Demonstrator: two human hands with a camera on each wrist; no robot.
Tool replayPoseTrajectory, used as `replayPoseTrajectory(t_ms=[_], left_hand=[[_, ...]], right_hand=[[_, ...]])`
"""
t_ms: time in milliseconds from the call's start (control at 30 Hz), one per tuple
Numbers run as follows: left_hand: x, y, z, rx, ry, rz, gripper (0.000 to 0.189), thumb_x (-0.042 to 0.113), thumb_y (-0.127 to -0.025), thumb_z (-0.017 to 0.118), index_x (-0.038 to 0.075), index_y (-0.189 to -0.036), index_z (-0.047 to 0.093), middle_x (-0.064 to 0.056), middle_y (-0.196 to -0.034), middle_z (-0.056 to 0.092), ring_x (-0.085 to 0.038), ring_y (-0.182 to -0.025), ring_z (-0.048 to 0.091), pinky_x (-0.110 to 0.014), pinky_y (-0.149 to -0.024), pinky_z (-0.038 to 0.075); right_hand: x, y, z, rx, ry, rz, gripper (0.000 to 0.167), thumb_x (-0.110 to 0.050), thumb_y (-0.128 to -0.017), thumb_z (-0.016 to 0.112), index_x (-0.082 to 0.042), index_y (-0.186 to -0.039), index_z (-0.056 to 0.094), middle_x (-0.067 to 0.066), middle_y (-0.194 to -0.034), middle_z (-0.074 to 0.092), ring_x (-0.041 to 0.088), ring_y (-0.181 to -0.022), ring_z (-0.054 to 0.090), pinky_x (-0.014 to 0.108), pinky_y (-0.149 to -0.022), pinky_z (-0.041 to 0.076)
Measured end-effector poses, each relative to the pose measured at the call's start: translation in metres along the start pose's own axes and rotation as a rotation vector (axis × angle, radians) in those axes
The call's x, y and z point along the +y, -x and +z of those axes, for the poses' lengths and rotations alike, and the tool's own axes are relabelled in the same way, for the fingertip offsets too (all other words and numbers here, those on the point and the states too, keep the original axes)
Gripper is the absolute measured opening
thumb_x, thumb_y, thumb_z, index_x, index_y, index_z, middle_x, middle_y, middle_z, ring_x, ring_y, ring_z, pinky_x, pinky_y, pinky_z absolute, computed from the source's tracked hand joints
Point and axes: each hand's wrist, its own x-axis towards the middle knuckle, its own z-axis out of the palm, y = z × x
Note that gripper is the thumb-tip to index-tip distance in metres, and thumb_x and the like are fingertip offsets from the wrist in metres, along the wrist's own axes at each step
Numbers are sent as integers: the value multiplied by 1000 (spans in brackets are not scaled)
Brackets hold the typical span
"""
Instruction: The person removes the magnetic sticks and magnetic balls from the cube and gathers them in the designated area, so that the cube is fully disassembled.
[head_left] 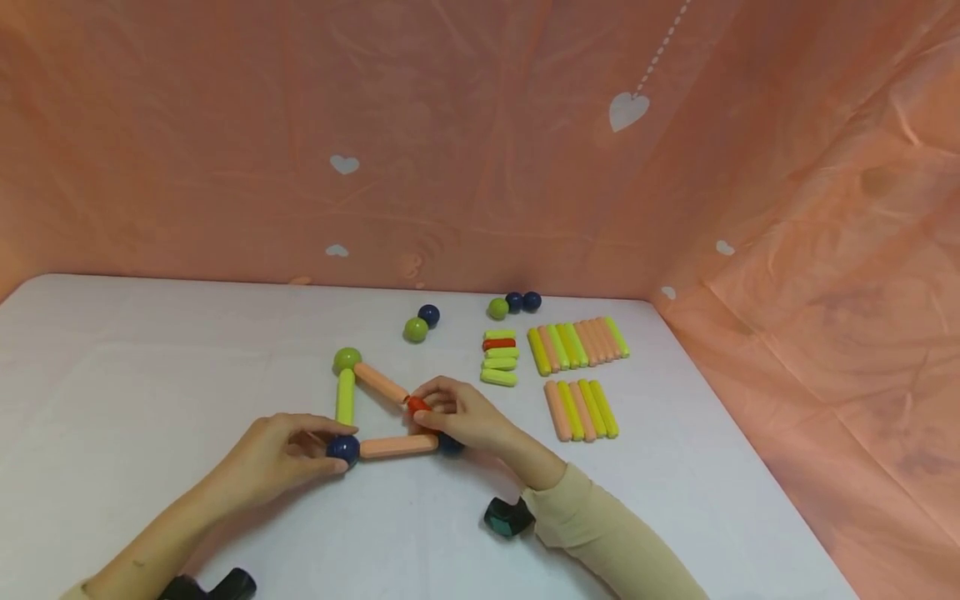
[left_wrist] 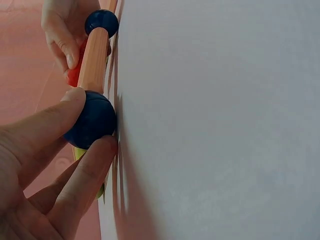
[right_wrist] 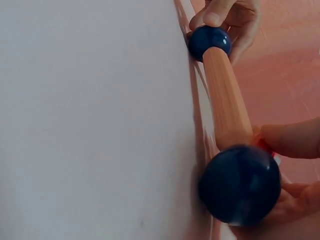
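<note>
My left hand point(head_left: 273, 458) pinches a dark blue ball point(left_wrist: 92, 120) between thumb and fingers. From that ball an orange stick point(head_left: 399, 447) runs right to a second blue ball point(right_wrist: 240, 185), and a lime stick point(head_left: 345, 398) runs back to a green ball point(head_left: 347, 360). Another orange stick point(head_left: 380, 382) slants from the green ball toward a short red stick point(head_left: 417, 406). The fingers of my right hand point(head_left: 468, 417) pinch this red stick, beside the second blue ball. In the head view the right hand partly covers that ball and the red stick's near end.
Behind the frame lie loose green point(head_left: 416, 329) and blue balls point(head_left: 429, 315), with another green ball point(head_left: 498, 308) and two blue ones farther right. Short sticks point(head_left: 500, 364) and two rows of long sticks point(head_left: 577, 346) lie at right. Cloth point(head_left: 480, 167) hangs behind the white table point(head_left: 150, 358).
</note>
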Motion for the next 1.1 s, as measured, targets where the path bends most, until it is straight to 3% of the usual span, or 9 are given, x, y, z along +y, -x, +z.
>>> replayPoseTrajectory(t_ms=[167, 300, 467, 633, 900, 1100], left_hand=[[1, 0, -1, 1, 4, -8, 37, 25, -77, 81, 14, -110, 72, 3, -91, 68, -11, -81, 59, -23, -66, 46], [1, 0, -1, 6, 2, -5, 36, 25, -77, 81, 14, -110, 72, 4, -89, 68, -11, -80, 58, -23, -66, 46], [2, 0, 0, 4, 0, -15, 37, 25, -76, 81, 14, -110, 72, 4, -89, 68, -12, -80, 58, -23, -66, 46], [2, 1, 0, 4, -3, -20, 37, 25, -76, 81, 14, -110, 72, 3, -90, 68, -12, -80, 58, -24, -66, 47], [2, 0, 1, 7, -6, -19, 37, 25, -76, 81, 14, -110, 72, 3, -91, 68, -11, -80, 59, -24, -66, 47], [2, 0, 1, 6, -10, -36, 38, 26, -76, 81, 14, -110, 71, 3, -92, 68, -12, -81, 58, -25, -67, 46]], right_hand=[[1, 2, -3, -11, -189, -15, 26, -5, -96, 55, 0, -119, 43, 28, -112, 65, 21, -95, 69, 31, -89, 53], [6, 1, -5, 11, -214, -20, 27, -6, -96, 56, -1, -119, 43, 27, -108, 66, 18, -92, 69, 32, -90, 53], [7, 3, -8, 48, -67, 9, 33, -15, -92, 64, -6, -122, 53, 16, -105, 68, 12, -88, 65, 26, -86, 51], [7, 9, -16, 37, 117, 15, 39, -19, -89, 68, -10, -125, 59, 10, -108, 67, 13, -93, 62, 28, -85, 50], [6, 16, -22, -34, 164, 61, 43, -17, -86, 71, -8, -126, 59, 4, -99, 66, 10, -85, 60, 21, -77, 48], [5, 15, -17, -39, 235, -14, 36, -16, -90, 66, -1, -122, 59, 5, -95, 61, 12, -82, 52, 20, -73, 42]])
